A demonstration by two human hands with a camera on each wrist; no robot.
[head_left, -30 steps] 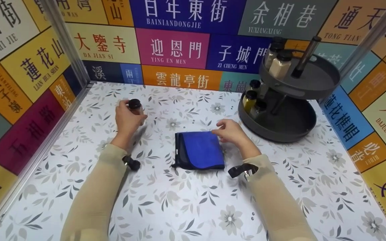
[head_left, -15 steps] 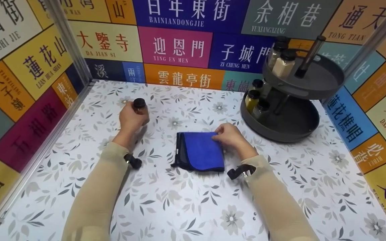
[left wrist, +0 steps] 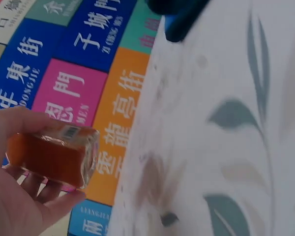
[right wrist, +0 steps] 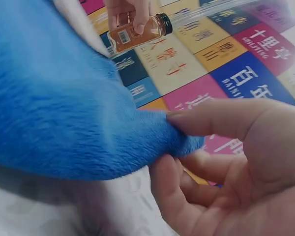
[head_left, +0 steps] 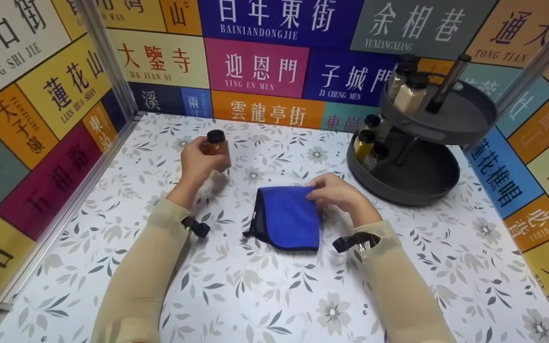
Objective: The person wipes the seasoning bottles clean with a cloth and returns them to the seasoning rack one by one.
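My left hand (head_left: 197, 162) holds a square glass spice jar (head_left: 223, 156) with a black cap, fingers and thumb round its sides. Reddish-brown contents show through the glass in the left wrist view, where the jar (left wrist: 54, 157) lies across the fingers. With thumb and fingertips my right hand (head_left: 336, 193) pinches the far right corner of a folded blue cloth (head_left: 291, 219) with dark edging. Close up in the right wrist view, the fuzzy cloth (right wrist: 78, 118) is raised and bunched at the pinched corner. Jar and cloth are apart.
A dark two-tier round rack (head_left: 403, 181) stands at the back right. Several capped jars sit on it, among them a pale one (head_left: 410, 97) above and a yellow one (head_left: 364, 145) below. Printed panels (head_left: 255, 66) wall the flower-patterned table (head_left: 236, 295) at the back and sides.
My left hand has carried the jar rightward, toward the cloth. My right hand has closed its fingertips on the cloth's corner and pulled it up slightly; the cloth has shifted a little.
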